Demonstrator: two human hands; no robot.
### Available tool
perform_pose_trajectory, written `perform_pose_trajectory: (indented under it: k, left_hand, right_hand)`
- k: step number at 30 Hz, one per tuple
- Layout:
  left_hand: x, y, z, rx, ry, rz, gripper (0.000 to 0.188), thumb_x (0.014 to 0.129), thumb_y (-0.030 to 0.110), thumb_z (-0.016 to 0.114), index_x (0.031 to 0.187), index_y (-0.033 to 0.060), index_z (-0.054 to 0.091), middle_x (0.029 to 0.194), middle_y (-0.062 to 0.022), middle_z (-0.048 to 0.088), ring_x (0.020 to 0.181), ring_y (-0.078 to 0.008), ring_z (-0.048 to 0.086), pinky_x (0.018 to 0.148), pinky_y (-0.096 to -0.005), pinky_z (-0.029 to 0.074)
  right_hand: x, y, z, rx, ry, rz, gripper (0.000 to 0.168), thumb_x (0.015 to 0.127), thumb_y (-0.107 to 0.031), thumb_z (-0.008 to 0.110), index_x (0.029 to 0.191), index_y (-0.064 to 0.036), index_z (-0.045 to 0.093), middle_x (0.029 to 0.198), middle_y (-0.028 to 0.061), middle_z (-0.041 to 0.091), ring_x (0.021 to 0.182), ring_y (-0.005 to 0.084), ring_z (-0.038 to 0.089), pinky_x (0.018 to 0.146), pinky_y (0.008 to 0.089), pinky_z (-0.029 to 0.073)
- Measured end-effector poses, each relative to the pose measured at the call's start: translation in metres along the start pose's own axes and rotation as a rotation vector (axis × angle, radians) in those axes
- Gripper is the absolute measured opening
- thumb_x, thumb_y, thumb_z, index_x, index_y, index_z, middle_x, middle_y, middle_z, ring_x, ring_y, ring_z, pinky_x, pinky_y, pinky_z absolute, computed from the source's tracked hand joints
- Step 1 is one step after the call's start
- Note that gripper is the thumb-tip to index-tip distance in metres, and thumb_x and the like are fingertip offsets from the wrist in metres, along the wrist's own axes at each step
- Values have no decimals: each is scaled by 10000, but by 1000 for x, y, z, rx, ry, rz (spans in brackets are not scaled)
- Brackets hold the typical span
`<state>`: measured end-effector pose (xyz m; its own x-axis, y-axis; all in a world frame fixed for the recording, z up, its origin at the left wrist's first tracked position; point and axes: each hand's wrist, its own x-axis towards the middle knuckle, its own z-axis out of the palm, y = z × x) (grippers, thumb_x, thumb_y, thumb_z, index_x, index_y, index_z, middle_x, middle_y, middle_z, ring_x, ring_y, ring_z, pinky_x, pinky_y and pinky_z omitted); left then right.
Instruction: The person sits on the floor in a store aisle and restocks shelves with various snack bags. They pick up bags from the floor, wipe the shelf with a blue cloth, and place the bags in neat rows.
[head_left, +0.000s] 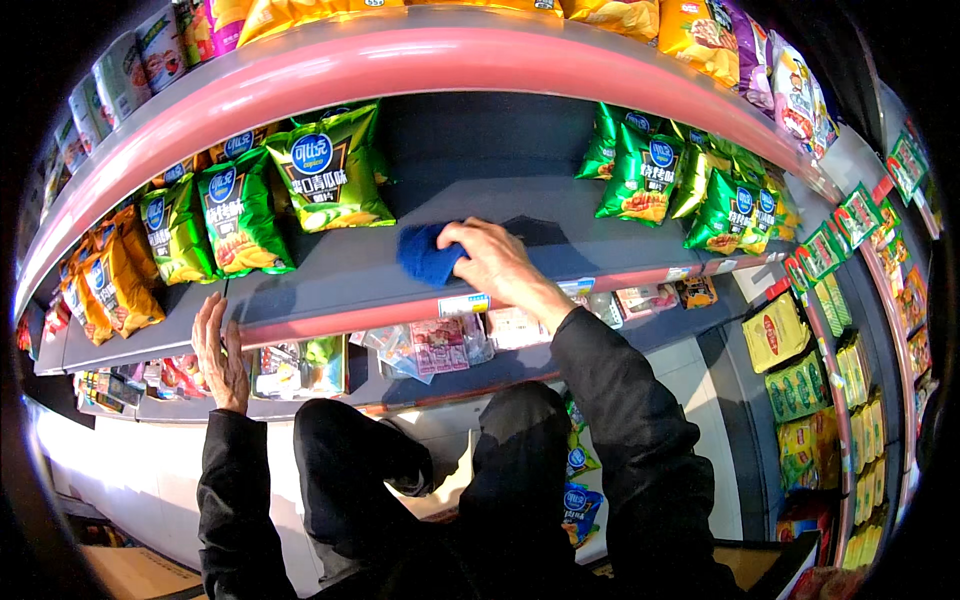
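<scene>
My right hand (491, 259) holds a dark blue cloth (429, 253) against the grey metal shelf (337, 259), near its front edge. My left hand (220, 356) rests at the shelf's front edge further left, fingers extended, with nothing seen in it. Green chip bags (244, 214) stand upright to the left of the cloth, the closest a larger light green bag (330, 169). More green chip bags (643, 176) lean together on the right part of the same shelf. Orange chip bags (112, 281) stand at the far left.
An upper shelf with a pink front rail (480, 64) holds more snack bags. Small packets (439, 345) lie on the shelf below. Shelving with yellow and green packs (796, 394) stands at the right. Chip bags (581, 510) lie beside my knee, and cardboard (139, 574) is at lower left.
</scene>
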<state>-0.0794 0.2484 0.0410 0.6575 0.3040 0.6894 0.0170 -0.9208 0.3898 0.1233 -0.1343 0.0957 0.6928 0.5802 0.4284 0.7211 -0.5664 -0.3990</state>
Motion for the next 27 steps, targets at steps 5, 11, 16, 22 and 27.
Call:
perform_pose_trajectory:
  k: [5,11,16,22,27]
  left_hand:
    - [-6,-14,16,-14,-72,-90,334,1021,205,435,1253,29,599,1368,-139,552,1262,-322,508,1082,-411,366]
    - [-5,-9,36,91,24,-19,352,1017,235,401,1149,22,649,1268,-138,614,1207,-318,541,1065,-429,357]
    - [-4,-10,39,133,57,21,346,1007,229,402,1106,10,650,1243,-143,622,1177,-322,552,1055,-426,362]
    - [-3,-12,36,141,83,39,298,995,174,416,1087,13,648,1228,-141,627,1159,-312,560,1037,-427,370]
    - [-5,-15,37,176,98,44,315,1008,179,398,1081,12,655,1221,-131,635,1137,-310,569,1025,-416,384]
  right_hand:
    - [65,47,-44,-94,158,210,310,759,-47,565,1035,-116,687,1042,166,688,993,373,656,881,439,522]
    - [76,212,-74,-476,-9,700,472,863,-356,619,1294,-172,572,1351,136,581,1247,348,544,1004,493,455]
    - [90,209,-35,-666,126,659,466,847,-263,645,1299,-162,589,1260,159,631,1210,346,569,976,455,489]
    - [84,60,15,-355,-84,264,364,779,-152,653,1142,-176,643,1121,149,669,1023,361,646,827,462,536]
    - [55,-10,20,131,-140,40,292,768,-105,668,1058,-106,633,1032,166,687,950,349,669,801,460,539]
